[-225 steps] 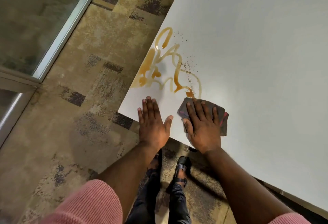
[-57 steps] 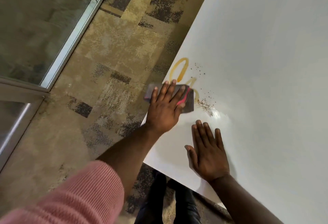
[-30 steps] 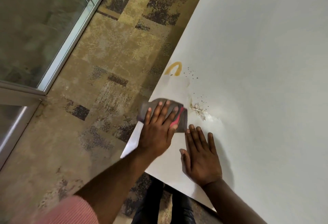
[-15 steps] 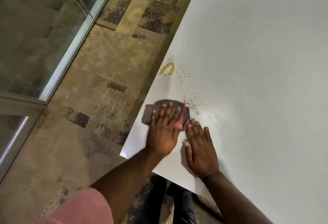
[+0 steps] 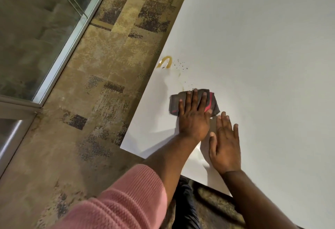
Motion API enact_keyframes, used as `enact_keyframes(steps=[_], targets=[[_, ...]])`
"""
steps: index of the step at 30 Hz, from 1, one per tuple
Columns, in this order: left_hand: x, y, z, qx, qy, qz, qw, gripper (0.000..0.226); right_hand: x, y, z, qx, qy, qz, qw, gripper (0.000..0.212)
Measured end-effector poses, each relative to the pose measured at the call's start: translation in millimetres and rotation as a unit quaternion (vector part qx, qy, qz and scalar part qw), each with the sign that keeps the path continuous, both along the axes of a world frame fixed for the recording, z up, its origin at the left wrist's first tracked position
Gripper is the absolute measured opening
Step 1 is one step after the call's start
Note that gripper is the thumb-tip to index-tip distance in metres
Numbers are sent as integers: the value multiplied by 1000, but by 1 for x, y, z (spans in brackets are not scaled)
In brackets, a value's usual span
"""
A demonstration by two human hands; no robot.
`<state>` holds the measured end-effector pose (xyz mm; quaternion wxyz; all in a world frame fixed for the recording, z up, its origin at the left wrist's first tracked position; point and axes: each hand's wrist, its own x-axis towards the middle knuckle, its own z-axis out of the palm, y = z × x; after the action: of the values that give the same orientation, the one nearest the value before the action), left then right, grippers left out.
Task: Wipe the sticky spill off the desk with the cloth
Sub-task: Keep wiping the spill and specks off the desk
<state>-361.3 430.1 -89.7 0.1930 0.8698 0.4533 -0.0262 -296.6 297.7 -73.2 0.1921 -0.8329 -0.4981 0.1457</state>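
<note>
A white desk (image 5: 262, 56) fills the right of the view. Near its left edge lies a small arch of amber sticky spill (image 5: 165, 62), with dark crumbs (image 5: 181, 65) scattered to its right. My left hand (image 5: 193, 118) presses flat on a dark grey cloth (image 5: 175, 102) with a red stripe, a little nearer me than the spill. My right hand (image 5: 224, 143) lies flat on the desk right beside it, fingers apart, holding nothing. A faint wet sheen shows around the hands.
The desk's left edge (image 5: 145, 105) and near corner (image 5: 122, 146) border a patterned brown carpet (image 5: 90, 83). A glass partition with a metal frame (image 5: 72, 34) runs along the far left. Dark trousers (image 5: 184, 205) show below the desk edge.
The cloth passed from my right hand to my left, and most of the amber spill has been wiped away. In the last half second my left hand slid the cloth rightward.
</note>
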Motion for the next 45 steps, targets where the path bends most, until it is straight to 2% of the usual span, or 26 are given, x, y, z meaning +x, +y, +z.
enact_keyframes(steps=[5,9,11,16,20,24,30,35,39,45], targets=[[-64,3,8,37,-46,-25,998,68,-10,29,7,22,21,-17,999,65],[-132,12,-4,54,22,64,996,71,-22,70,6,25,10,-15,1000,66],[-147,20,-12,43,39,70,996,72,-30,95,3,24,-20,-15,999,66],[-152,28,-24,51,38,44,997,77,-52,124,-20,-63,-49,-54,995,87],[-153,27,-25,60,20,47,997,78,-51,126,-30,-59,-63,-78,993,96],[-152,28,-31,61,36,54,996,78,-36,153,-32,-71,-79,-48,993,97],[-153,29,-35,86,10,51,995,80,-32,196,-32,-82,-73,23,994,100],[-151,28,-31,81,2,49,996,80,4,161,-38,-15,-117,136,984,82],[-152,28,-33,78,-3,54,995,83,28,180,-38,-39,-127,116,984,86],[-151,29,-35,76,-2,50,996,83,3,246,-35,-45,-117,119,985,86]])
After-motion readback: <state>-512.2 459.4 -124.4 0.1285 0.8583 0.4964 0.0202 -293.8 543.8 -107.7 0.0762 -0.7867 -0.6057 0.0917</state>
